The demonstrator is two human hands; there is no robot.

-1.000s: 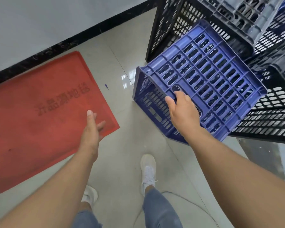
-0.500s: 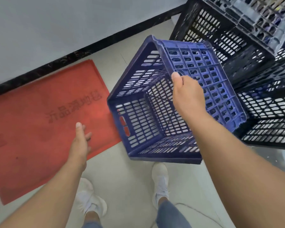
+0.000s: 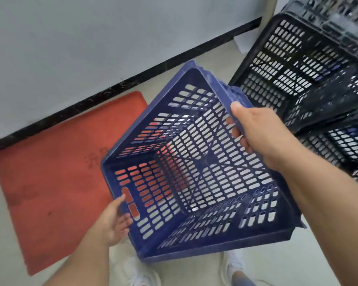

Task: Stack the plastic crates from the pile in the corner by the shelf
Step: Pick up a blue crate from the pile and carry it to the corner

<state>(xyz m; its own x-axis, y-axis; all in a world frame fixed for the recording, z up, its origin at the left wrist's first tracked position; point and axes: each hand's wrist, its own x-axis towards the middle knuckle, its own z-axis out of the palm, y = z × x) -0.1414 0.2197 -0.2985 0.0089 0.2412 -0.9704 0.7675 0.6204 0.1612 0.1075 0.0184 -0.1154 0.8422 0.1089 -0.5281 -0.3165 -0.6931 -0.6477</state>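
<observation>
Blue crate (image 3: 194, 172) now nearer, rim gripped by right hand (image 3: 254, 129), left hand (image 3: 114, 221) flat against wall.

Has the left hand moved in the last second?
Yes. The left hand left the red mat and went right to the blue crate wall.

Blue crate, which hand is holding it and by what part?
The right hand grips the blue crate by its upper rim; the left hand touches its side wall near the handle slot.

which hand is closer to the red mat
Left. The left hand is at the blue crate's near-left wall, right beside the red mat. The right hand grips the crate's far rim, toward the black crates.
</observation>
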